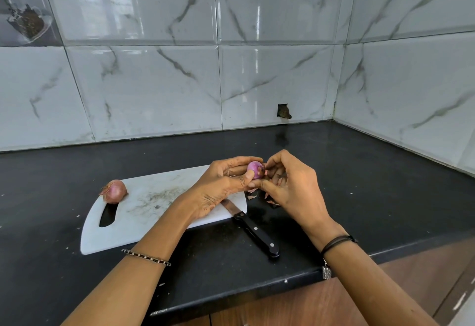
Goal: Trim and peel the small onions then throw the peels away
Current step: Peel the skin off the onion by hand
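Over the black bench [359,171], a small onion [254,168] is grasped in the left grip [221,184] and its remaining brown skin [262,171] pinched by the right grip [290,186], with peels [253,194] just beneath, the knife [254,230] below them and an unpeeled onion [115,191] well to the left, so peeling seems in hand and that skin must next be pulled free.

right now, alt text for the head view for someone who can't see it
The left hand grips a partly peeled small onion while the right hand picks at its skin, above a black counter. An unpeeled onion sits on a white cutting board, a knife lies across its near edge, and peels lie beside it.
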A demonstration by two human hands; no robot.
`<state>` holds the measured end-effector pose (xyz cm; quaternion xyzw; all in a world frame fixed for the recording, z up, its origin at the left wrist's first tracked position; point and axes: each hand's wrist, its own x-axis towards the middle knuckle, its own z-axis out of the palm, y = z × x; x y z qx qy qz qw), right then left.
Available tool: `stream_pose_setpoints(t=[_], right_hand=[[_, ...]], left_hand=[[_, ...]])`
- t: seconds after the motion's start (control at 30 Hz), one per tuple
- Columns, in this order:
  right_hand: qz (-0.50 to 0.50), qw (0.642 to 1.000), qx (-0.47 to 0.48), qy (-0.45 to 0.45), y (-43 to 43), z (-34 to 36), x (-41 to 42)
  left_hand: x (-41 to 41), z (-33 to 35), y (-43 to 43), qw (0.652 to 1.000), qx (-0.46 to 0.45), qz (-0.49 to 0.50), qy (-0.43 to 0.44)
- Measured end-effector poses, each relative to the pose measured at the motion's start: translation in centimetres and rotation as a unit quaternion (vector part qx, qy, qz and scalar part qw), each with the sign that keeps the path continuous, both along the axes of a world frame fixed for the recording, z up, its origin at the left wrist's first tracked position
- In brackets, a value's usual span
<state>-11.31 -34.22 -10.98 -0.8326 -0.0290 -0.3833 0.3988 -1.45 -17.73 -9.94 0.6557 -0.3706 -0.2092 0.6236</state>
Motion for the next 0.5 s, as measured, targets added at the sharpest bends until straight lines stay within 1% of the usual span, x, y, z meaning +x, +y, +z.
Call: stream_pose_setpoints(t=[0.17, 0.37, 0.5], right_hand=[[0.008, 0.999, -0.029, -0.018, -0.03, -0.03, -0.01], [0.005, 0.998, -0.057, -0.031, -0.03, -0.18, -0.12], [0.005, 1.000, -0.007, -0.015, 0.07, 0.00, -0.28]], left_hand=[[-0.05, 0.02, -0.04, 1.000, -0.013, 0.007, 0.007], [0.15, 0.08, 0.33, 0.999, -0.023, 0.023, -0.028], [0.11, -0.02, 0.34, 0.998, -0.016, 0.027, -0.053]])
